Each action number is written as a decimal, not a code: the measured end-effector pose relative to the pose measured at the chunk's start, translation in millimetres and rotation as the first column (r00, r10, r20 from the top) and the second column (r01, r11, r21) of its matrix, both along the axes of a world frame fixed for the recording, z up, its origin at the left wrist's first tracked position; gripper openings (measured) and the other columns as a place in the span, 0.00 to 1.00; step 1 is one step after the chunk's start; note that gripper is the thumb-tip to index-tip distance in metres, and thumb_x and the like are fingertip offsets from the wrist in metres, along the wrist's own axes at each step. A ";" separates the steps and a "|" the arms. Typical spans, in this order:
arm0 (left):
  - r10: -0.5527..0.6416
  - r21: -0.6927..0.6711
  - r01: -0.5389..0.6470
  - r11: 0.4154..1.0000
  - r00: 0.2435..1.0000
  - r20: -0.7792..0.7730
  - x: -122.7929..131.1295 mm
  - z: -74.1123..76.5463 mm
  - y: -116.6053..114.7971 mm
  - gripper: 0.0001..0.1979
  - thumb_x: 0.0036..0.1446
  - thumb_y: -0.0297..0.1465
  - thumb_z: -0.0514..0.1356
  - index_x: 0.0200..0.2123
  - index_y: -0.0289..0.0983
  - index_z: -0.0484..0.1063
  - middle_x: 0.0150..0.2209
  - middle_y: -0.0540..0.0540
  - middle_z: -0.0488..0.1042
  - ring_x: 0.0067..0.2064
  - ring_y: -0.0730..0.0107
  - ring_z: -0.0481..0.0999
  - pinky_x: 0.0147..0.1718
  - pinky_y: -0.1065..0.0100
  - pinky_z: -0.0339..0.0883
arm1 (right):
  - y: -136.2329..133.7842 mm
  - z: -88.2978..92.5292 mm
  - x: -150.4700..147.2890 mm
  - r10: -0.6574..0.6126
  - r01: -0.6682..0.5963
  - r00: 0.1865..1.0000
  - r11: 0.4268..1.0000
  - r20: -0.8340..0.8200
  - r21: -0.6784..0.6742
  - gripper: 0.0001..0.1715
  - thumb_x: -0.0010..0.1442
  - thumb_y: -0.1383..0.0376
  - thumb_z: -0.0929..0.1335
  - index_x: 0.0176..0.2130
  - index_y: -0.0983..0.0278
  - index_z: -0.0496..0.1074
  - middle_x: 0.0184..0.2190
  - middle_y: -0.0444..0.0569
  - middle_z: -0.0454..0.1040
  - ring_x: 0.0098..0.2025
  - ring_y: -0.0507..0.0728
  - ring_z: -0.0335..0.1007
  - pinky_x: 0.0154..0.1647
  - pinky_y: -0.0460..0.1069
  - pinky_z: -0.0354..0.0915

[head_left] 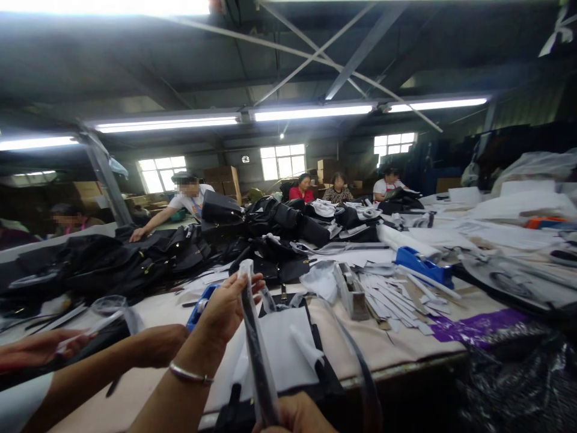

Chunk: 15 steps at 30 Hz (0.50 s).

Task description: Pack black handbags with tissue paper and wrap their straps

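Note:
A black strap (256,349) in a clear and whitish plastic wrap runs upright between my two hands. My left hand (232,300), below a silver bangle, is closed on it near its top end, fingertips showing behind it. At the bottom edge of the view, my right hand (300,414) grips the lower end; part of this hand is cut off. Beneath the strap lies a black bag (322,361) with white paper (288,349) on it. A second black strap (367,379), blurred, hangs over the table's front edge to the right.
At the left, a co-worker's hands (169,344) work close beside my left arm. Black bags (180,249) are heaped across the back. Blue tape dispensers (424,267), a grey holder (350,291), paper strips (392,300) and purple plastic (487,328) lie around. Several people sit or stand beyond.

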State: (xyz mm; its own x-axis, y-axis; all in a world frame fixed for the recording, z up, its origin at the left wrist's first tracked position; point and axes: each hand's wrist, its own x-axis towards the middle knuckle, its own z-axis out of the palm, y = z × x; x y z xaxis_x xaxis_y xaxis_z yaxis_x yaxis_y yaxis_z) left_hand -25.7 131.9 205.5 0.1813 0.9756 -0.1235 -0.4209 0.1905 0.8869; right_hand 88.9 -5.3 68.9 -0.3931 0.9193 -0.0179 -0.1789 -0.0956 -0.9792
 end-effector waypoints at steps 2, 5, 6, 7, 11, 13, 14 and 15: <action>-0.157 -0.009 0.157 0.988 0.983 -0.101 -1.4 -22.1 -25.7 0.11 0.62 0.34 0.62 0.39 0.30 0.78 0.38 0.35 0.81 0.37 0.62 0.81 0.30 0.70 0.74 | 3.4 10.3 3.3 0.008 -0.010 1.000 0.996 -0.016 -0.084 0.31 0.46 0.42 0.72 0.26 0.70 0.75 0.20 0.48 0.72 0.20 0.49 0.64 0.22 0.43 0.55; -0.353 -0.024 0.364 0.931 0.882 -0.312 -7.7 -59.2 -67.6 0.17 0.53 0.41 0.69 0.36 0.30 0.81 0.33 0.40 0.82 0.32 0.68 0.78 0.30 0.74 0.69 | 9.2 18.3 6.8 -0.019 0.008 0.998 0.986 -0.067 -0.164 0.31 0.45 0.42 0.72 0.24 0.69 0.73 0.19 0.48 0.72 0.19 0.50 0.65 0.20 0.43 0.55; -0.373 -0.041 0.384 0.923 0.860 -0.348 -11.1 -70.1 -78.3 0.19 0.51 0.42 0.70 0.36 0.30 0.81 0.30 0.41 0.81 0.28 0.70 0.76 0.26 0.75 0.66 | 10.2 17.8 7.5 -0.021 0.008 0.997 0.985 -0.075 -0.170 0.30 0.45 0.44 0.72 0.24 0.70 0.73 0.19 0.48 0.71 0.18 0.50 0.65 0.20 0.43 0.55; -0.380 -0.076 0.379 0.922 0.855 -0.353 -15.1 -79.2 -86.3 0.20 0.51 0.44 0.70 0.36 0.31 0.81 0.27 0.43 0.80 0.25 0.71 0.73 0.22 0.74 0.63 | 10.3 15.7 7.7 -0.018 0.006 0.997 0.987 -0.074 -0.163 0.28 0.45 0.46 0.73 0.24 0.70 0.74 0.19 0.48 0.71 0.18 0.50 0.65 0.20 0.43 0.56; -0.187 -0.046 0.182 0.982 0.933 -0.309 -35.5 -94.9 -93.8 0.19 0.51 0.44 0.70 0.35 0.33 0.81 0.28 0.46 0.79 0.28 0.71 0.73 0.28 0.73 0.65 | 5.4 1.8 4.6 0.034 -0.032 0.999 0.995 0.017 -0.091 0.28 0.48 0.46 0.72 0.26 0.71 0.75 0.21 0.49 0.73 0.20 0.48 0.64 0.20 0.42 0.54; -0.115 0.017 0.130 0.991 0.927 -0.357 -43.7 -95.7 -93.4 0.18 0.52 0.45 0.69 0.34 0.34 0.81 0.29 0.46 0.79 0.31 0.69 0.73 0.32 0.73 0.68 | 4.1 -1.1 1.0 0.031 -0.026 0.998 0.997 0.055 -0.076 0.31 0.49 0.43 0.71 0.26 0.70 0.75 0.22 0.49 0.73 0.20 0.48 0.63 0.20 0.42 0.52; -0.131 0.029 0.155 0.987 0.909 -0.395 -46.1 -96.0 -94.6 0.18 0.51 0.46 0.69 0.35 0.35 0.81 0.29 0.46 0.79 0.32 0.68 0.73 0.33 0.72 0.68 | 4.5 -0.7 -0.7 0.023 -0.019 0.998 0.997 0.062 -0.069 0.32 0.50 0.42 0.70 0.27 0.70 0.75 0.22 0.49 0.73 0.20 0.48 0.63 0.20 0.42 0.53; -0.164 0.026 0.194 0.981 0.888 -0.430 -47.1 -96.8 -96.9 0.19 0.51 0.46 0.69 0.36 0.35 0.82 0.29 0.46 0.79 0.32 0.67 0.74 0.32 0.71 0.68 | 5.5 0.5 -1.9 0.016 -0.012 0.998 0.998 0.064 -0.063 0.33 0.51 0.41 0.69 0.27 0.70 0.75 0.22 0.49 0.73 0.20 0.48 0.63 0.20 0.42 0.53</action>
State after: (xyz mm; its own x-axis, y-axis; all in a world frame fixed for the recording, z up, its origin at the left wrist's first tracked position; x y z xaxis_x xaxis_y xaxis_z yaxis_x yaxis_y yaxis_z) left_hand -72.8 35.0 108.6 0.2984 0.9402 -0.1643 0.0340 0.1616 0.9863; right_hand 87.0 0.2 69.4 -0.4021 0.9100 -0.1008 -0.1140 -0.1591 -0.9807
